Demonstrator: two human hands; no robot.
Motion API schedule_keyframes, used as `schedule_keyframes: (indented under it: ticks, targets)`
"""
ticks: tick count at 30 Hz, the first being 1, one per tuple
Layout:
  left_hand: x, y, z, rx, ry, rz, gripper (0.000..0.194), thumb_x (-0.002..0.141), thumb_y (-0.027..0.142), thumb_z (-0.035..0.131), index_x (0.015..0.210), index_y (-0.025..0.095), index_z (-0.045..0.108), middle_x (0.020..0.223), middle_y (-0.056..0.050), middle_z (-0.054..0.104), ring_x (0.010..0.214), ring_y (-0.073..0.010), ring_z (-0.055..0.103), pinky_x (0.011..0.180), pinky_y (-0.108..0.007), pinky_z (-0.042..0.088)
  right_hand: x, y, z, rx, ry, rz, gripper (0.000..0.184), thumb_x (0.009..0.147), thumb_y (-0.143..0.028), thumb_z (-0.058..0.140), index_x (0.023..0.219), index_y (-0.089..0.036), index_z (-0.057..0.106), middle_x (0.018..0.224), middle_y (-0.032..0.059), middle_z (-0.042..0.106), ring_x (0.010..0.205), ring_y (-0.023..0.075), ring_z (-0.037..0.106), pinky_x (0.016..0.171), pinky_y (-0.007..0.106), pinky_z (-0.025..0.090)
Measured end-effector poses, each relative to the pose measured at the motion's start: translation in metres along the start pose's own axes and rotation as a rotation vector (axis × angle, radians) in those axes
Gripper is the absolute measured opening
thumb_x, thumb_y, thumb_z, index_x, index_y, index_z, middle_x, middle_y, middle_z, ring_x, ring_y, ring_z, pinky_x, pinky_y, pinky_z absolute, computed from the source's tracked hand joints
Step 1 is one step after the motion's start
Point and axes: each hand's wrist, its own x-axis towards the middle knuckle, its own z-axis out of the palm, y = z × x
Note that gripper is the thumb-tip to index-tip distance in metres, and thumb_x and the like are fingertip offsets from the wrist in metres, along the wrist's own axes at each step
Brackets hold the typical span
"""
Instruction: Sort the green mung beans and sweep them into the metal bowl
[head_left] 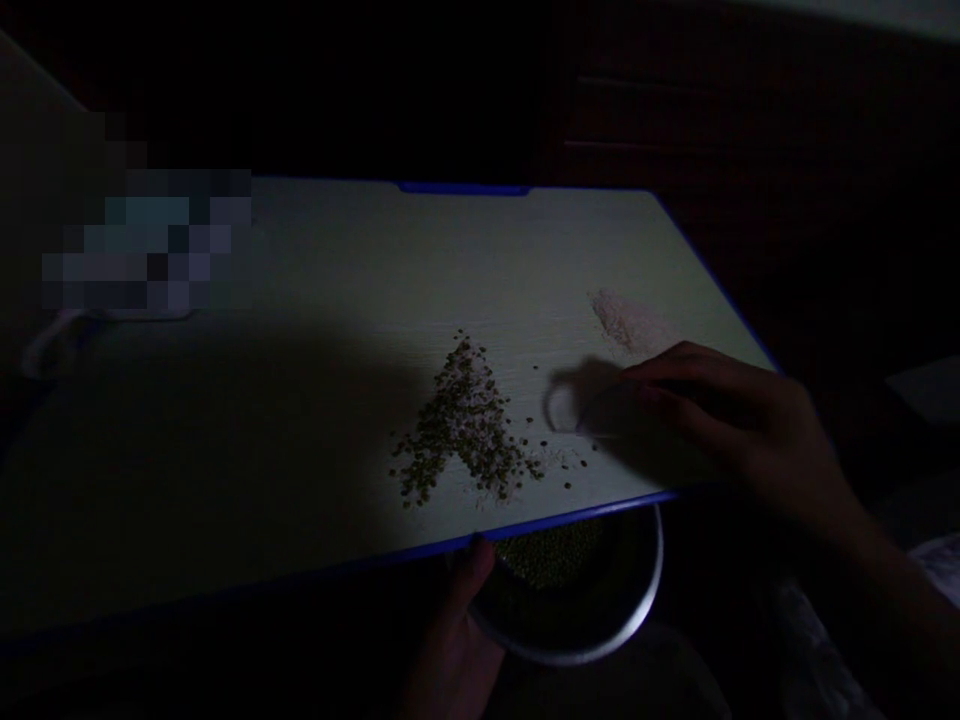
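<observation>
My right hand point(742, 420) is closed in a pinch on a clear, curved-edged piece point(581, 410), low over the right part of the table; its exact kind is hard to make out in the dark. To its left lies a loose pile of green beans mixed with pale grains point(469, 410). Beyond my right hand sits a small heap of pale grains point(622, 320). My left hand point(465, 640) grips the left side of a metal bowl point(645, 590), thumb up by the table edge. Green beans point(555, 550) lie in the bowl, just below that edge.
The light-topped folding table point(337, 250) has a blue rim and spans the view. A blurred-out patch point(150, 240) covers something at its far left, beside a pale loop point(52, 340). Several stray beans lie between the pile and my right hand. The surroundings are very dark.
</observation>
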Motion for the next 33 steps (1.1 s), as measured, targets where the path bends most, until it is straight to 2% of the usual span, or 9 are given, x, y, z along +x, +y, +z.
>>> schedule_keyframes:
  ticks: [2,4,7,11,15,17,24,29,33]
  targets:
    - [0.002,-0.001,-0.001,-0.012,0.030,-0.022,0.040,0.094,0.029,0.072,0.133,0.038,0.075,0.122,0.003,0.084,0.134,-0.0254,0.067,0.122,-0.042,0.043,-0.011,0.008,-0.006,-0.010,0.079,0.054,0.016,0.097,-0.027,0.068,0.105,-0.035,0.079,0.107,0.0032,0.078,0.099,0.0256,0.073,0.083,0.040,0.058]
    - [0.005,-0.001,0.000,-0.032,0.062,-0.052,0.031,0.092,0.030,0.074,0.122,0.034,0.081,0.116,0.001,0.086,0.126,-0.0265,0.072,0.116,-0.041,0.050,-0.020,0.015,-0.009,-0.026,0.104,0.090,0.015,0.097,-0.031,0.069,0.106,-0.035,0.080,0.109,0.0036,0.078,0.102,0.0263,0.073,0.080,0.039,0.058]
    - [0.008,-0.002,0.007,-0.046,0.095,-0.076,0.023,0.091,0.032,0.074,0.110,0.029,0.086,0.106,0.000,0.088,0.113,-0.0258,0.079,0.107,-0.038,0.057,-0.025,0.020,-0.004,-0.021,0.066,0.099,0.016,0.098,-0.033,0.069,0.110,-0.034,0.079,0.109,0.0040,0.078,0.100,0.0254,0.073,0.079,0.038,0.058]
    - [0.008,-0.002,0.012,-0.096,0.105,-0.005,0.025,0.091,0.024,0.071,0.108,0.034,0.086,0.110,0.004,0.087,0.109,-0.0220,0.080,0.114,-0.037,0.051,-0.023,0.015,0.006,0.009,-0.012,0.060,0.017,0.097,-0.030,0.068,0.110,-0.030,0.080,0.101,0.0047,0.078,0.090,0.0241,0.074,0.076,0.038,0.058]
    - [0.009,-0.005,0.004,-0.122,-0.023,-0.018,0.029,0.096,0.027,0.066,0.117,0.035,0.084,0.118,0.003,0.084,0.118,-0.0235,0.077,0.121,-0.038,0.042,-0.022,0.013,0.010,0.008,-0.019,0.052,0.017,0.097,-0.029,0.068,0.109,-0.030,0.080,0.102,0.0056,0.078,0.092,0.0254,0.075,0.075,0.038,0.059]
    - [0.009,-0.006,0.001,-0.113,-0.042,-0.033,0.033,0.098,0.028,0.064,0.126,0.034,0.080,0.123,0.002,0.082,0.120,-0.0240,0.076,0.122,-0.039,0.041,-0.022,0.013,0.009,0.011,-0.037,0.040,0.017,0.097,-0.028,0.068,0.108,-0.031,0.080,0.102,0.0051,0.078,0.092,0.0253,0.075,0.076,0.038,0.059]
    - [0.006,-0.004,0.011,-0.014,0.189,0.038,0.063,0.092,0.024,0.071,0.152,0.035,0.059,0.130,-0.001,0.081,0.128,-0.0291,0.071,0.123,-0.047,0.042,-0.030,0.006,0.010,0.018,-0.021,0.067,0.014,0.096,-0.028,0.070,0.103,-0.032,0.080,0.098,0.0040,0.078,0.088,0.0243,0.075,0.072,0.037,0.060]
    - [0.006,-0.005,0.013,0.008,0.193,0.011,0.060,0.092,0.030,0.072,0.151,0.031,0.061,0.132,-0.004,0.080,0.132,-0.0320,0.069,0.122,-0.050,0.043,-0.039,0.003,0.013,0.008,-0.054,0.078,0.014,0.096,-0.029,0.070,0.104,-0.035,0.079,0.098,0.0039,0.078,0.088,0.0252,0.075,0.071,0.039,0.061]
    - [0.006,-0.003,0.015,0.021,0.157,0.011,0.062,0.088,0.030,0.075,0.149,0.030,0.063,0.131,-0.005,0.081,0.131,-0.0332,0.069,0.120,-0.050,0.046,-0.041,0.004,0.015,-0.023,0.000,0.080,0.012,0.097,-0.032,0.070,0.104,-0.035,0.079,0.099,0.0038,0.078,0.089,0.0250,0.075,0.070,0.038,0.060]
